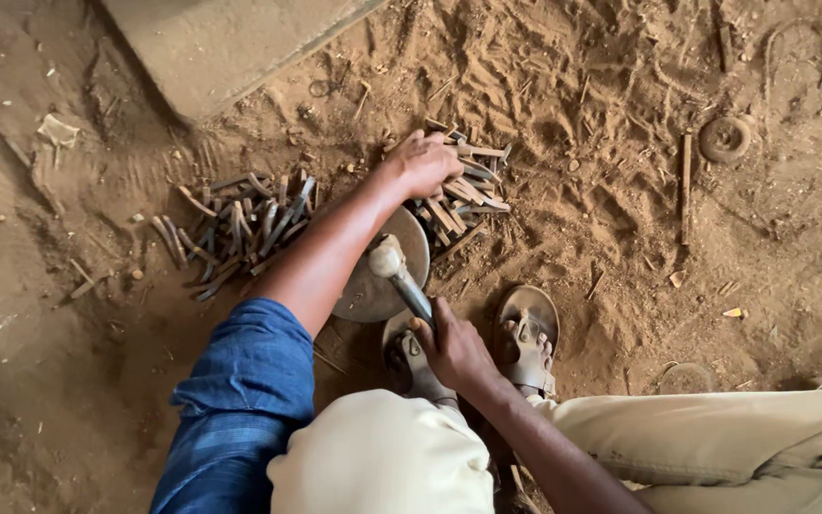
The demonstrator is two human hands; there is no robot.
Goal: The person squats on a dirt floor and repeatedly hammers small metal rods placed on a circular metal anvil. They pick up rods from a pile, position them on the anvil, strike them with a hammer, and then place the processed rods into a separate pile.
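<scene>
Dirt-floor smithy: anvil, hammer, metal strips

The left hand covers part of the pile of metal strips at twelve o'clock, so its grip cannot be read. The forearm hides part of the round anvil. The concrete slab at eleven o'clock and the trouser legs are cut off by the edges.

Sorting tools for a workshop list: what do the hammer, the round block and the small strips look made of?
Hammer: dull grey metal head, dark handle, material unclear. Round block: likely worn steel, grey-brown and dusty. Strips: probably metal, thin, bent, bluish-grey.
</scene>
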